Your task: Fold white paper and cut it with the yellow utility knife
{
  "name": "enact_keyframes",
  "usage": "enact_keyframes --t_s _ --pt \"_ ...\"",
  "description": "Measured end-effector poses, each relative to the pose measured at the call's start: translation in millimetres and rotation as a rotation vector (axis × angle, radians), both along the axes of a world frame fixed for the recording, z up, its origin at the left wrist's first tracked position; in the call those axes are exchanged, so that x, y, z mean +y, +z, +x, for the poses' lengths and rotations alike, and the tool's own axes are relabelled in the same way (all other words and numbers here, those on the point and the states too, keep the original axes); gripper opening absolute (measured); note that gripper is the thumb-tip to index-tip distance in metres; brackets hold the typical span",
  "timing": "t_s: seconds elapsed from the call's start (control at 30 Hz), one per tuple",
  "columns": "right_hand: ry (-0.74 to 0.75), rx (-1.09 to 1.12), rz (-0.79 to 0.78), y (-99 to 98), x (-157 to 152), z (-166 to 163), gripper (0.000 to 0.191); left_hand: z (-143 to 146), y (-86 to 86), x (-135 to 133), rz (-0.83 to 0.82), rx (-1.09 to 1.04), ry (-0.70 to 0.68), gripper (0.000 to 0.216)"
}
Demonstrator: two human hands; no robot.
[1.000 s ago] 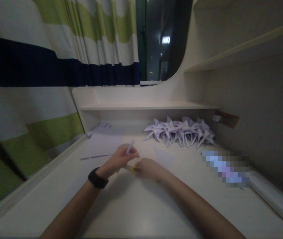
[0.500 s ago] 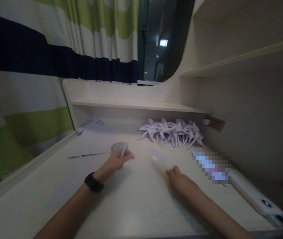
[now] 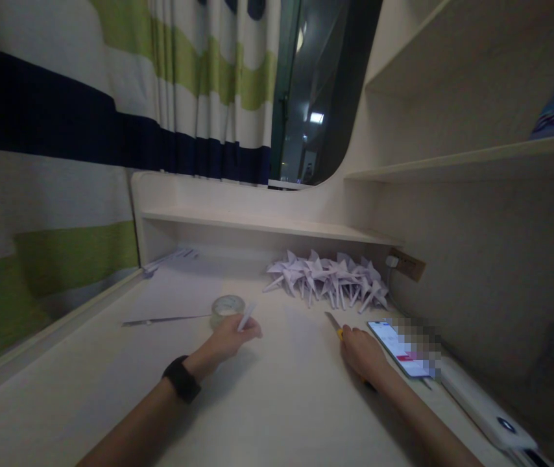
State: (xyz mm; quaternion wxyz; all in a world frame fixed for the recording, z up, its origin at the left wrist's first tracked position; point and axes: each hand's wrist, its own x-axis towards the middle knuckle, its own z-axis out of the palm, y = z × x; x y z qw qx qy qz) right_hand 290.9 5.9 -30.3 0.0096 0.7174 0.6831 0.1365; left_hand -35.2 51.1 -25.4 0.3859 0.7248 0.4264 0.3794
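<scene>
My left hand [image 3: 231,338] is closed round a thin white paper stick [image 3: 246,317] that pokes up between its fingers; a dark watch sits on that wrist. A roll of clear tape [image 3: 227,306] lies just beyond this hand. My right hand [image 3: 363,353] rests on the desk [image 3: 287,402], closed on a yellow-handled utility knife [image 3: 334,323] whose blade points away from me. A heap of several white paper pinwheels [image 3: 328,279] lies at the back under the low shelf.
A lit phone [image 3: 396,347] lies right of my right hand, a white power strip [image 3: 484,408] behind it. A metal ruler [image 3: 165,319] and paper sheets [image 3: 170,258] lie at the left. Striped curtain [image 3: 87,130] hangs left; wall shelves [image 3: 466,162] rise right.
My hands have drawn apart: the right one slid rightward with the knife toward the phone. The left one stays near the tape roll with the stick. The view tilted up.
</scene>
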Motion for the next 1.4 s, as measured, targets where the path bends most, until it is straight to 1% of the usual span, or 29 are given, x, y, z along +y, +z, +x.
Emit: enact_keyframes --t_s 0.13,0.23,0.27,0.3,0.37,0.43,0.5,0.6,0.7,0.8,0.87,1.03,1.17,1.23,1.33,1.4 --pt "0.007 -0.014 -0.003 8.9 -3.8 -3.1 0.027 7.4 2.4 1.5 0.062 0.023 -0.036 0.026" --pt "0.007 0.002 0.030 21.8 -3.3 -20.4 0.023 16.2 3.5 4.0 0.068 0.063 -0.031 0.025" --pt "0.046 0.039 0.041 26.1 -2.5 -30.3 0.022 19.4 3.5 4.9 0.067 0.071 -0.024 0.024" --pt "0.120 0.106 0.055 29.9 -1.6 -41.8 0.023 22.6 3.3 5.7 0.064 0.080 -0.019 0.023" --pt "0.282 0.286 0.016 34.6 1.1 -67.5 0.027 27.7 2.2 7.1 0.057 0.101 -0.026 0.021" --pt "0.440 0.446 0.018 34.2 4.8 -91.7 0.026 30.2 0.5 7.7 0.059 0.118 -0.046 0.021" --pt "0.526 0.532 -0.024 29.2 9.5 -109.8 0.023 29.8 -1.5 7.8 0.066 0.128 -0.058 0.023" --pt "0.538 0.623 -0.041 17.6 15.9 -122.9 0.024 25.0 -4.8 7.4 0.075 0.145 -0.060 0.025" --pt "0.525 0.799 -0.045 8.4 17.6 -124.6 0.023 19.5 -8.4 6.7 0.091 0.179 -0.069 0.025" --pt "0.507 0.965 -0.047 5.5 14.4 -123.7 0.021 16.4 -11.2 5.3 0.119 0.195 -0.086 0.026" --pt "0.491 1.027 -0.047 6.2 11.9 -123.7 0.020 15.6 -11.6 4.0 0.128 0.201 -0.097 0.026" --pt "0.490 1.064 -0.031 7.2 9.6 -123.5 0.020 14.4 -9.5 1.5 0.128 0.253 -0.083 0.025" --pt "0.486 1.074 0.007 4.0 9.3 -122.6 0.019 13.7 -10.2 2.6 0.127 0.254 -0.063 0.022" --pt "0.483 1.123 0.011 1.5 8.7 -122.9 0.016 13.8 -10.6 3.1 0.133 0.239 -0.074 0.022" --pt "0.471 1.215 0.016 -1.3 7.2 -124.9 0.020 14.7 -9.6 1.8 0.130 0.230 -0.098 0.023" --pt "0.481 1.198 0.024 -1.6 6.0 -126.6 0.016 15.7 -8.1 -0.2 0.126 0.239 -0.099 0.025"
